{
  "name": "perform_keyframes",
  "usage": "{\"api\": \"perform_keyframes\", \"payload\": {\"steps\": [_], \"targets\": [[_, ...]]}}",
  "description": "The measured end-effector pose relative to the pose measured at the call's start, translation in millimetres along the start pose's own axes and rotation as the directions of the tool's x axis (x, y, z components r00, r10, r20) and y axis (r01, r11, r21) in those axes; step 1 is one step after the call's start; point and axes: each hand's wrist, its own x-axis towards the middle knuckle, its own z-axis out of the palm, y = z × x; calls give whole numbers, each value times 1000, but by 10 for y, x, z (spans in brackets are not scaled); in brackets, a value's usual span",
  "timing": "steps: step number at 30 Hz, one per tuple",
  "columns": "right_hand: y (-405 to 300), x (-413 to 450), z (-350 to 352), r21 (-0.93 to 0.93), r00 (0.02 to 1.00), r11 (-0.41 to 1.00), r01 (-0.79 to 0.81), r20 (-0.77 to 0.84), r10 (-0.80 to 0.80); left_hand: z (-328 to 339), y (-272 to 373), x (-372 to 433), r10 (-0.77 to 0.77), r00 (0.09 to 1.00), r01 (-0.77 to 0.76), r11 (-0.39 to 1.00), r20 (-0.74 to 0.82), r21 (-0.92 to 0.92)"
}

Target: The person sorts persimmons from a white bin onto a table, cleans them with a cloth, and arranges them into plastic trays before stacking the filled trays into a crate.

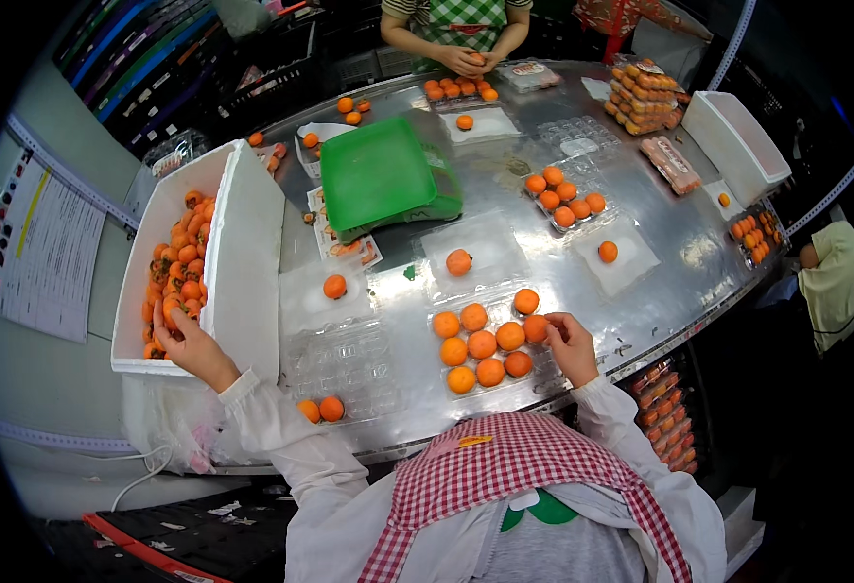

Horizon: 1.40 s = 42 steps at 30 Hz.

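My left hand (192, 348) reaches into a white foam box (248, 240) full of small persimmons (187, 253), its fingers at the fruit; whether they grip one cannot be told. With thumb and fingertips my right hand (574, 348) holds a persimmon (535, 329) at the right side of a clear plastic tray (540, 382), where several more persimmons sit in rows. Left of it lies another clear tray (346, 372) with two persimmons in its near left corner. Single persimmons rest on the lids of both trays.
A green-topped scale (379, 171) stands beyond the trays. Across the metal table (412, 291) a person in a green checked apron (467, 29) holds a persimmon over another tray. Further right are a part-filled tray (565, 218), stacked packs (642, 98) and a second foam box (736, 146).
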Motion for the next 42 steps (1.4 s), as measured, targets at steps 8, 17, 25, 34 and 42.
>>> {"api": "perform_keyframes", "payload": {"steps": [8,17,25,34,42], "targets": [[90,85,-45,-487,964,834,260,89,-249,-226,-298,202,137,980,-197,676,141,710],[38,85,0,-521,947,792,319,207,-245,-119,-144,-9,175,967,-246,449,185,859],[55,82,-114,-650,859,564,509,428,-283,329,-74,-613,186,902,-315,901,389,298],[-88,211,-160,-670,815,475,570,534,-225,636,64,-1611,288,560,-405,913,777,-46],[-12,305,-233,-535,782,604,591,563,-267,602,125,-1926,201,473,-222,970,858,-104]]}}
